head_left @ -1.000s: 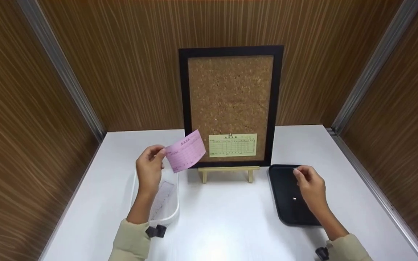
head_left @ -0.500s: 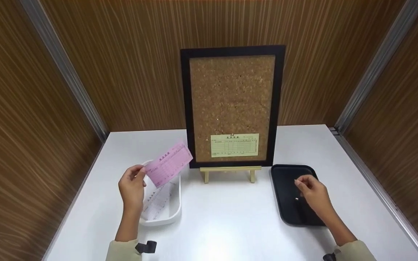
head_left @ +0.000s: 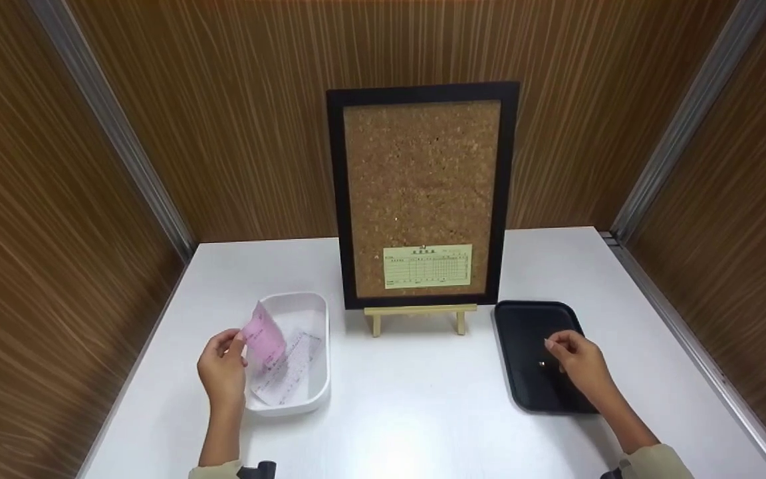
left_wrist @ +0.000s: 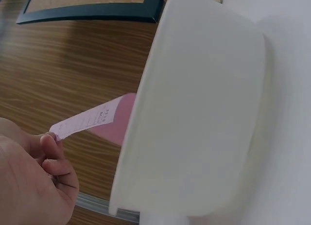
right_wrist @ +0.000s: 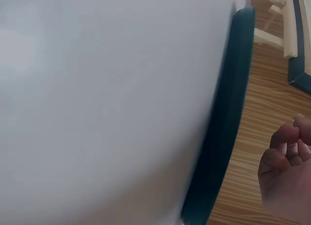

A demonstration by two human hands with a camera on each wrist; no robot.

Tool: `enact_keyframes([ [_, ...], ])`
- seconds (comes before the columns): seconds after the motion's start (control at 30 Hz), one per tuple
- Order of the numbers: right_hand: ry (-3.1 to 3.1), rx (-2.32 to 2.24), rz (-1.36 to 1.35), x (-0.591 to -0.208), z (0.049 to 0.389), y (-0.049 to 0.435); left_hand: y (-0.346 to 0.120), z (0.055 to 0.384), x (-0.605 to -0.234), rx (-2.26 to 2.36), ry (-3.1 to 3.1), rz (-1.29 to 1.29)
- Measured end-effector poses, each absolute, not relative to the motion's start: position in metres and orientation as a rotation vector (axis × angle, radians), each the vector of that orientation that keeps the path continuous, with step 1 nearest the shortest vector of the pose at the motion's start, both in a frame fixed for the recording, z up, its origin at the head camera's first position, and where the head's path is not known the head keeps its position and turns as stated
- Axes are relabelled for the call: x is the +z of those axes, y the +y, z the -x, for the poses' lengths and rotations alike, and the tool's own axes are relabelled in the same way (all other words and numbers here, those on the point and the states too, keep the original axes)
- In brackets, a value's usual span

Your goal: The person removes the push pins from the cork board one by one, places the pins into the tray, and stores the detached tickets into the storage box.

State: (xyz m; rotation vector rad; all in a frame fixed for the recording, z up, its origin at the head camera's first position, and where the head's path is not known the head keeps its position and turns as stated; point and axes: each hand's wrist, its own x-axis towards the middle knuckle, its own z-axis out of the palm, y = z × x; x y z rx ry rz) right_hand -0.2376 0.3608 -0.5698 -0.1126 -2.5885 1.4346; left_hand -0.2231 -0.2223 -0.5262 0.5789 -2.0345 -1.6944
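Observation:
My left hand [head_left: 222,368] pinches the edge of a pink receipt slip [head_left: 264,338], which bends down into the white plastic tub [head_left: 326,372]. More printed paper slips [head_left: 288,372] lie in the tub. In the left wrist view the slip [left_wrist: 95,119] runs from my fingertips to behind the tub's wall. Above the black tray [head_left: 522,392], my right hand [head_left: 580,362] pinches a tiny thumbtack, mostly hidden by the fingertips. A small shiny tack [head_left: 542,364] lies on that tray. The right wrist view shows just a metallic tip between finger and thumb.
A black-framed cork board [head_left: 423,173] stands on a small wooden easel [head_left: 419,310] at the back. Low on it a green slip [head_left: 427,267] is pinned at its top edge. Wood-grain walls [head_left: 57,233] close in the white table [head_left: 409,399].
My left hand has drawn the pink slip away from the board, down and left to the tub, where it now curls. My right hand has lowered slightly over the tray, still pinching.

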Motion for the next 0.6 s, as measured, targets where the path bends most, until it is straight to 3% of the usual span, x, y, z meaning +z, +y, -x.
enact_keyframes([
  [0.6,-2.775,1.300,0.163,-0.572,0.232,0.379,-0.231,0.210,-0.542,-1.395,-2.256,-0.758],
])
